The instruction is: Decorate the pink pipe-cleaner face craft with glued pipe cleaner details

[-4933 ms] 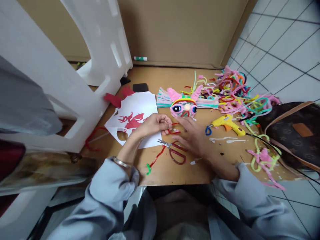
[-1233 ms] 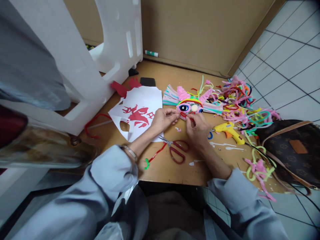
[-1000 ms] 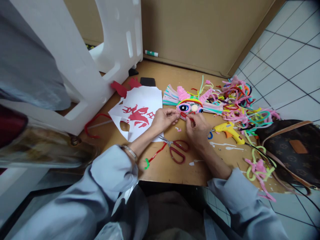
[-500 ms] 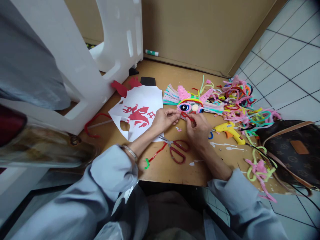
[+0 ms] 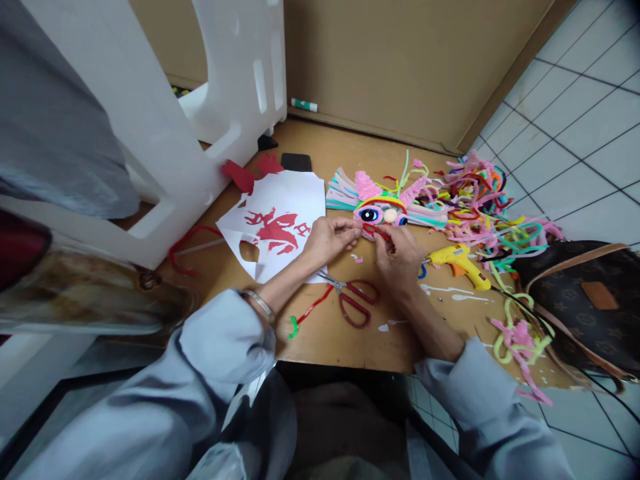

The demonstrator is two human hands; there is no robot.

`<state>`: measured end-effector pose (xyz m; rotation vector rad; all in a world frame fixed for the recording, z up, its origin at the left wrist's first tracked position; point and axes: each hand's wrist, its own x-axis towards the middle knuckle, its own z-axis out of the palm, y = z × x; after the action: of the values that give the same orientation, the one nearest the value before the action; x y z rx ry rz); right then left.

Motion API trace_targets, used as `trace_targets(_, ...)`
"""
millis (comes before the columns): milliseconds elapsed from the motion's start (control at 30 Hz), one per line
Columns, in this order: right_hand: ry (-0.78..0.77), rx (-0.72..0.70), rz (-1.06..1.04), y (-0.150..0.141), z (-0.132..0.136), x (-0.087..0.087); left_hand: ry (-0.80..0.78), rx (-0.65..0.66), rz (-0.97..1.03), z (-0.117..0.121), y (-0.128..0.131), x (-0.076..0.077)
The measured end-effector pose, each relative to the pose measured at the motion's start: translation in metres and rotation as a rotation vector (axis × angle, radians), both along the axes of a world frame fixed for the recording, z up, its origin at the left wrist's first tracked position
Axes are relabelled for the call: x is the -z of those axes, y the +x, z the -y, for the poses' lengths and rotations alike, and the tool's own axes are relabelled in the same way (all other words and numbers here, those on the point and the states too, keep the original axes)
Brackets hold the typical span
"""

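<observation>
A red pipe cleaner (image 5: 369, 229) bends between my two hands, over the lower edge of a colourful pipe-cleaner face (image 5: 383, 208) with pink ears, big blue-ringed eyes and striped side tufts. My left hand (image 5: 331, 239) pinches the red piece's left part with thumb and forefinger. Closed on its right end is my right hand (image 5: 399, 257). Just below them lie red-handled scissors (image 5: 353, 293), blades pointing up-left and touching the white paper (image 5: 305, 190) with red painted shapes. A red strip with a green tip (image 5: 310, 310) is left of the scissors.
To the right are a yellow glue gun (image 5: 460, 263), a heap of pipe cleaners (image 5: 493, 213) and a brown handbag (image 5: 585, 300). The glue gun's cord runs past the bag. A white plastic panel (image 5: 240, 87) stands at the left, a brown board (image 5: 390, 73) at the back.
The red pipe cleaner and my right fingers have shifted slightly, and the loop between my hands looks flatter. My left hand and the other things stay where they were.
</observation>
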<state>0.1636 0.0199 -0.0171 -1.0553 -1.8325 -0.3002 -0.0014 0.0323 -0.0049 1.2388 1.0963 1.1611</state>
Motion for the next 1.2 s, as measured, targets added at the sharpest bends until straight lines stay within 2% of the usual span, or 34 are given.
trace_targets(200, -0.046, -0.019, -0.044, 0.0, 0.001, -0.001, 0.069, -0.008, -0.024, -0.001, -0.001, 0.005)
trace_targets(267, -0.09, -0.034, -0.086, 0.001, 0.002, -0.003, 0.173, -0.062, -0.05, -0.001, -0.001, 0.006)
trace_targets(400, -0.278, -0.08, -0.232, 0.002, 0.009, -0.011, 0.513, -0.152, -0.182, 0.002, -0.003, 0.003)
trace_targets(467, -0.39, -0.13, -0.349, 0.002, 0.013, -0.014, 0.635, -0.107, -0.235, 0.004, -0.004, 0.0)
trace_targets(533, -0.497, -0.186, -0.48, 0.002, 0.015, -0.016, 0.672, -0.025, -0.262, 0.006, -0.006, -0.002)
trace_targets(600, -0.598, -0.23, -0.602, 0.002, 0.016, -0.018, 0.617, 0.047, -0.275, 0.008, -0.006, -0.004)
trace_targets(767, -0.765, -0.329, -0.806, 0.003, 0.016, -0.02, 0.256, 0.09, -0.146, 0.013, -0.004, -0.01)
trace_targets(867, -0.774, -0.372, -0.825, 0.003, 0.017, -0.021, 0.129, 0.099, -0.058, 0.015, -0.002, -0.015)
trace_targets(1000, -0.768, -0.388, -0.818, 0.003, 0.018, -0.023, 0.06, 0.169, 0.032, 0.016, -0.003, -0.018)
trace_targets(1200, -0.751, -0.422, -0.892, 0.005, 0.015, -0.02, -0.071, 0.268, 0.059, 0.015, -0.007, -0.024)
